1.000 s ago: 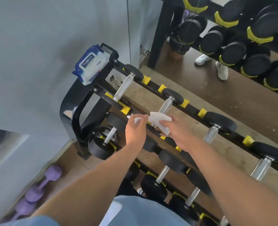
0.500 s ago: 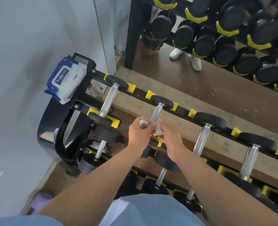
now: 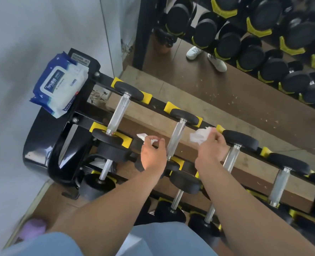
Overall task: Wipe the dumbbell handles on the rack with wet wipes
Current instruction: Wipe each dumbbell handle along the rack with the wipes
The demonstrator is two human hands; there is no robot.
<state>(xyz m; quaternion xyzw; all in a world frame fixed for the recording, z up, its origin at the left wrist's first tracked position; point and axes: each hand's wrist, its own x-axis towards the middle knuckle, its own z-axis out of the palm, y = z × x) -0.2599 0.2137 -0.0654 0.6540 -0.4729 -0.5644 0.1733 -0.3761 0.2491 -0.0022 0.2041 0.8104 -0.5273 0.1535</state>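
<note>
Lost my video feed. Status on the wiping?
Left hand pinches a wipe piece. Right hand grips another wipe. Handle between them, untouched. Nothing blocking.

Left hand (image 3: 153, 154) pinches small wipe (image 3: 142, 136); right hand (image 3: 211, 148) grips crumpled wipe (image 3: 201, 135) beside dumbbell handle (image 3: 177, 139).

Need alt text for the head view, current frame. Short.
Two bare hands over a dumbbell rack, each pinching a white wipe: left hand beside one chrome handle, right hand past it. A wipes pack sits on the rack's end.
</note>
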